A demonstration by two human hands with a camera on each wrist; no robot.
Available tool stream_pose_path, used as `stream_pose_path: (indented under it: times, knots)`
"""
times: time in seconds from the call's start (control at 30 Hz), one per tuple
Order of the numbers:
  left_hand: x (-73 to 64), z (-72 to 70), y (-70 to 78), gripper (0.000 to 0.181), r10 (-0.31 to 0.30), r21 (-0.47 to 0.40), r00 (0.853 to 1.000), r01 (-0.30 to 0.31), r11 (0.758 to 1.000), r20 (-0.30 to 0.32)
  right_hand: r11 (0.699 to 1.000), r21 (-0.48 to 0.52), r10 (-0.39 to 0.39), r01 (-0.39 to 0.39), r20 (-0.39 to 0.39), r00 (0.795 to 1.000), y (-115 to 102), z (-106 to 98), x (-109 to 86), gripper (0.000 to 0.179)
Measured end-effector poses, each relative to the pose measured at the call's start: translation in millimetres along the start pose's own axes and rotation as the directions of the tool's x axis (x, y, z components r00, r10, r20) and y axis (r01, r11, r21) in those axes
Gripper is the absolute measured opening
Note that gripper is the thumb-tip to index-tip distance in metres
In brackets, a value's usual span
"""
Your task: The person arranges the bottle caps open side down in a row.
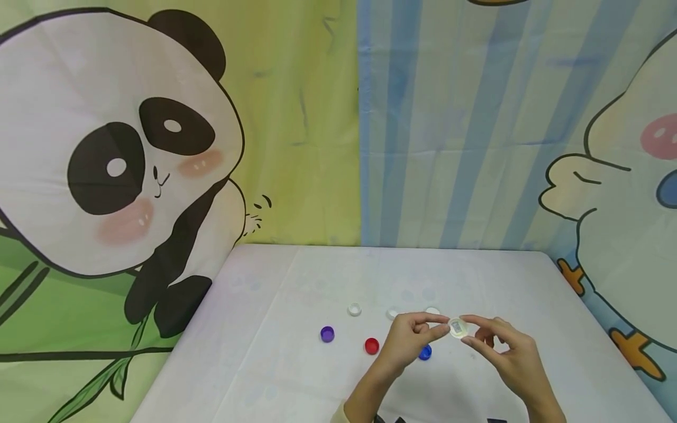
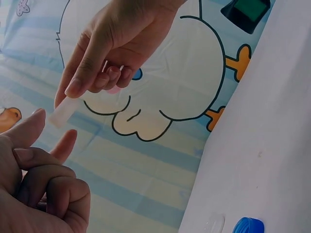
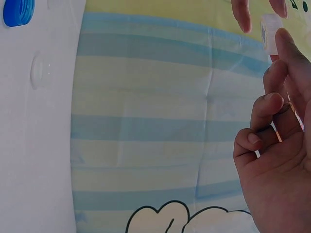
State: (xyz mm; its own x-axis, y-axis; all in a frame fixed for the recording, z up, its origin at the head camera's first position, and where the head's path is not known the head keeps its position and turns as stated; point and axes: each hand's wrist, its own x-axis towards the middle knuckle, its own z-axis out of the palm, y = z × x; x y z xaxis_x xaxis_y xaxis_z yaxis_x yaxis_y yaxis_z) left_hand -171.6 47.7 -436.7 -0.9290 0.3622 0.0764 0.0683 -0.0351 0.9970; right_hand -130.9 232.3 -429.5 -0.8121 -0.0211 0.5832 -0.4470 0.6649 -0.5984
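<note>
Above the white table (image 1: 296, 376), a small white bottle cap (image 1: 457, 327) with a printed inside hangs between both hands. My right hand (image 1: 468, 330) pinches it between forefinger and thumb; the left wrist view shows that hand (image 2: 65, 94) holding the cap (image 2: 62, 112) edge-on. My left hand (image 1: 444, 325) reaches in from the left, thumb and forefinger straight and at the cap's edge, its other fingers curled. From the left wrist view, its fingertips (image 2: 38, 119) sit just beside the cap without gripping it. In the right wrist view the cap (image 3: 268, 33) rests against my right forefinger.
Loose caps lie on the table: purple (image 1: 327, 334), red (image 1: 372, 346), blue (image 1: 425, 352) under my left hand, and three white ones (image 1: 354, 309) along the back. Cartoon panda and bird cloths hang behind and to both sides of the table.
</note>
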Motion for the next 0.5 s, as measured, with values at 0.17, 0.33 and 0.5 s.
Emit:
stream_pose_path:
  times: [0.17,0.33,0.5]
  knots:
    - [0.3,0.9,-2.1,0.022,-0.054,-0.013,0.999,0.054,0.998,0.008,1.0,-0.014,-0.013,0.013,0.002,1.0,-0.3,0.7,0.4,0.039]
    - [0.1,1.7,-2.1,0.021,-0.051,-0.02,0.999,0.051,0.998,0.008,1.0,-0.001,-0.029,0.029,-0.002,1.0,1.3,2.8,-0.1,0.04]
    - [1.4,1.8,-4.5,0.02,-0.063,-0.015,0.998,0.063,0.998,-0.005,0.999,-0.004,-0.035,0.035,0.01,0.999,1.7,3.8,0.2,0.041]
